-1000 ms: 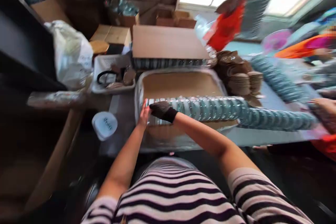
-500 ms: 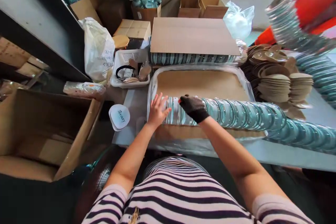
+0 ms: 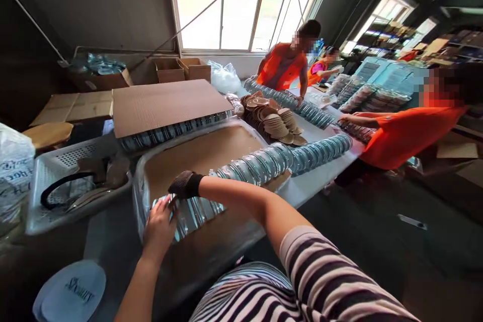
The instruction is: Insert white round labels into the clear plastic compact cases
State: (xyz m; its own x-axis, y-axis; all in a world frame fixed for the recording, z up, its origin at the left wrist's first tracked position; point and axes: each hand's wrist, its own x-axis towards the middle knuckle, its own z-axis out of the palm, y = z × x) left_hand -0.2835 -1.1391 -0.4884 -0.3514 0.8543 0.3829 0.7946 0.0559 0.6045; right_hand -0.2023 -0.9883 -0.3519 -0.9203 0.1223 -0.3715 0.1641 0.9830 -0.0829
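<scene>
A long row of teal glass lids (image 3: 271,158) lies on edge across a plastic-lined cardboard box (image 3: 211,148). My left hand (image 3: 158,229), bare, presses flat against the near end of the row. My right hand (image 3: 184,184), in a dark knit glove, rests on top of the lids a short way in from that end. The far end of the row reaches past the box onto the table (image 3: 320,181).
A white basket (image 3: 56,186) with a black loop stands left of the box. A cardboard sheet (image 3: 166,103) covers another layer of lids behind. Tan discs (image 3: 273,121) are piled on the table. People in orange vests (image 3: 400,133) work along the far side.
My head has lifted and turned right, so the room and co-workers are in view. My left hand slid from the top of the row's end to its end face.
</scene>
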